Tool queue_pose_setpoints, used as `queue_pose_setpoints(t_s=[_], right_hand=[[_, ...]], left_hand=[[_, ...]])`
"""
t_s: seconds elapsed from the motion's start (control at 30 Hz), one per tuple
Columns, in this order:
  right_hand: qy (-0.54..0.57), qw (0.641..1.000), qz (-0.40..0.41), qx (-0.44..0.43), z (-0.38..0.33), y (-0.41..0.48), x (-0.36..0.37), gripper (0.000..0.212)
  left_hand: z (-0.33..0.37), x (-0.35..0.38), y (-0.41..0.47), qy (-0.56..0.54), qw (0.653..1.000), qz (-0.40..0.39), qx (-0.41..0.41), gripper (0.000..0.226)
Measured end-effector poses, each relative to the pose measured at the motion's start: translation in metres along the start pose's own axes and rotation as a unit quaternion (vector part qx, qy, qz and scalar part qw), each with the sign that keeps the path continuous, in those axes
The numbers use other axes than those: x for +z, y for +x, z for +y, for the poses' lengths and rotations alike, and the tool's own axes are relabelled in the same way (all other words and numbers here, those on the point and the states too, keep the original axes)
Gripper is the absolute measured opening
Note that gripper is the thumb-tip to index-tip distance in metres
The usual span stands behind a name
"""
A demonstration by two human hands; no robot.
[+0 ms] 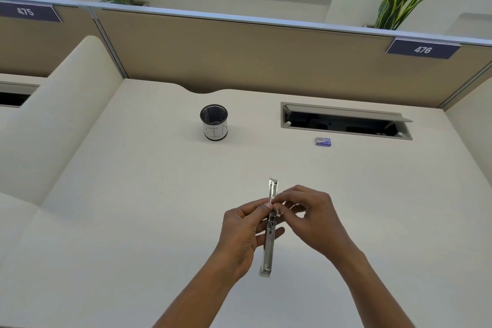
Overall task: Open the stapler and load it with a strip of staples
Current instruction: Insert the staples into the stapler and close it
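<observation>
A silver metal stapler (269, 247) is held above the desk, opened out flat into one long line, its far end pointing away from me. My left hand (243, 234) grips it around the hinge in the middle, thumb on top. My right hand (314, 218) pinches at the same hinge area with thumb and fingertips; whether a staple strip is between those fingers is too small to tell. A small blue staple box (323, 141) lies on the desk farther back on the right.
A black mesh cup (213, 122) with a white label stands at the back centre of the cream desk (133, 221). An open cable hatch (346, 121) is set into the desk at back right. Tan partition walls enclose the desk.
</observation>
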State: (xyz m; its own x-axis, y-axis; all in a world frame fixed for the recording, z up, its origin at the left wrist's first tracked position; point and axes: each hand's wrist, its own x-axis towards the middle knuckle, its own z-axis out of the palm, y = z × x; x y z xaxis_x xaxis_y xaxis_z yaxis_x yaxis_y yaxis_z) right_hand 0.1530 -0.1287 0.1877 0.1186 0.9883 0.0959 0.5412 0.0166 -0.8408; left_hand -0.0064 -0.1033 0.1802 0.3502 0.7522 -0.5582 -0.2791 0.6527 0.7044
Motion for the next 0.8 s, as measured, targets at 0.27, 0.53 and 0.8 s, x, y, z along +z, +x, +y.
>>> queue_pose_setpoints(t_s=[0.27,0.53,0.8], right_hand=[[0.065,0.979,-0.01,0.193,-0.005,0.008,-0.002,0.042],[0.088,0.974,0.036,0.203,-0.007,0.018,-0.004,0.023],[0.056,0.981,0.077,0.168,-0.006,0.018,-0.007,0.005]], left_hand=[[-0.001,0.0,0.001,-0.002,1.0,-0.013,0.001,0.016],[-0.002,0.003,-0.003,-0.001,1.0,-0.027,-0.001,0.017],[-0.003,0.007,-0.007,-0.013,0.999,-0.04,-0.009,0.017]])
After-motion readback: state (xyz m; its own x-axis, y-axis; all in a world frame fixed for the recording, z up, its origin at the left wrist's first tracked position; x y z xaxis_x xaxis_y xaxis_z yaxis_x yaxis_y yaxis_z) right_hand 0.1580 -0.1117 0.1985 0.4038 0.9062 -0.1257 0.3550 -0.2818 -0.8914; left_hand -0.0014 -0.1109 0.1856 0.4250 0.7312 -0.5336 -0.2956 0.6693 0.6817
